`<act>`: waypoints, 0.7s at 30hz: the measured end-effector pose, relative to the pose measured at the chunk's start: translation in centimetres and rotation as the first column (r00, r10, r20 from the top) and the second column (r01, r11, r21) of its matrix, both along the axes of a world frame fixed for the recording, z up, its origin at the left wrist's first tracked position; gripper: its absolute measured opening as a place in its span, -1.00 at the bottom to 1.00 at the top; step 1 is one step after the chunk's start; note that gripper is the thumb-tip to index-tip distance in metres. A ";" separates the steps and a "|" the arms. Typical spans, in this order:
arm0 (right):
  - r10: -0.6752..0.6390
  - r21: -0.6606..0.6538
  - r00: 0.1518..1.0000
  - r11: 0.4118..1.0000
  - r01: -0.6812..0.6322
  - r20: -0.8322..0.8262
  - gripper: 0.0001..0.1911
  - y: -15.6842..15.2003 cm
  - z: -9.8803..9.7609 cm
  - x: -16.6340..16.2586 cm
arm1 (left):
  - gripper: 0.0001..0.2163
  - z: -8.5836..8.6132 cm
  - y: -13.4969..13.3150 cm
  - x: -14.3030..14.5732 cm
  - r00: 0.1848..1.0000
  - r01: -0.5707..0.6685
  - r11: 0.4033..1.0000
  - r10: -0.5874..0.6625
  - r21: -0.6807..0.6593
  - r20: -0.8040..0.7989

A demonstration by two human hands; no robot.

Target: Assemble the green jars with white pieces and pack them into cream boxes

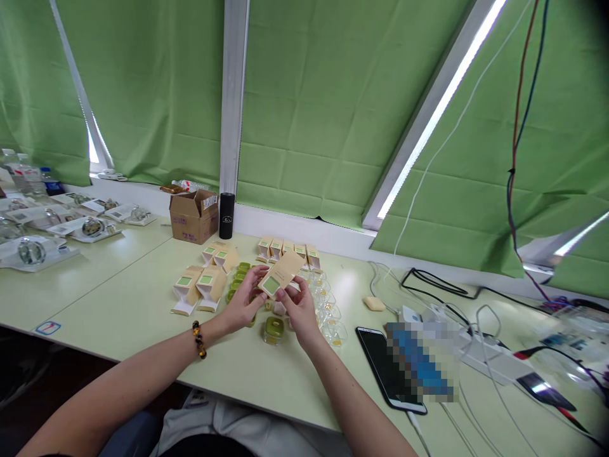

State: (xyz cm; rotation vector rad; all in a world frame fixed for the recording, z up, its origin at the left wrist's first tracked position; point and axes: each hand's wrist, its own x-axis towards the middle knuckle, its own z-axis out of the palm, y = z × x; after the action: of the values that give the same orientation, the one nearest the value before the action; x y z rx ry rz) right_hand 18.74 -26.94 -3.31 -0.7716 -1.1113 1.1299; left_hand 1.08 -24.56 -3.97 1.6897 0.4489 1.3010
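Note:
Both my hands hold one beige cardboard carton (285,270) with a green square on its face, tilted above the table. My left hand (247,298) has its fingers closed on the carton's left edge. On the lower right edge, my right hand (301,310) pinches it. Just below stands a small transparent container with a green lid (274,328). A row of green lids (236,284) lies beside my left hand, partly hidden by it. Several transparent cups (328,308) stand in rows to the right of my right hand.
Folded cartons stand at left (212,282) and behind (288,251). Farther back are a brown cardboard box (193,219) and a black cylinder (227,217). At right lie a phone (387,368), cables and a power strip (490,355). Bagged items (90,227) cover the far left.

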 end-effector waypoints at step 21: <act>-0.052 -0.080 0.996 0.996 0.046 -0.079 -0.28 0.4 -0.1 0.6 | -0.39 -0.5 0.1 0.1 0.995 -0.076 0.995 0.080 0.061 -0.052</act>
State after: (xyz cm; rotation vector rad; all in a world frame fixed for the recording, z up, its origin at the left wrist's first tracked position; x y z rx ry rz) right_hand 19.39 -26.51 -3.45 -0.8028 -0.9807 1.1581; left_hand 1.23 -24.46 -4.46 1.7752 0.5178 1.3386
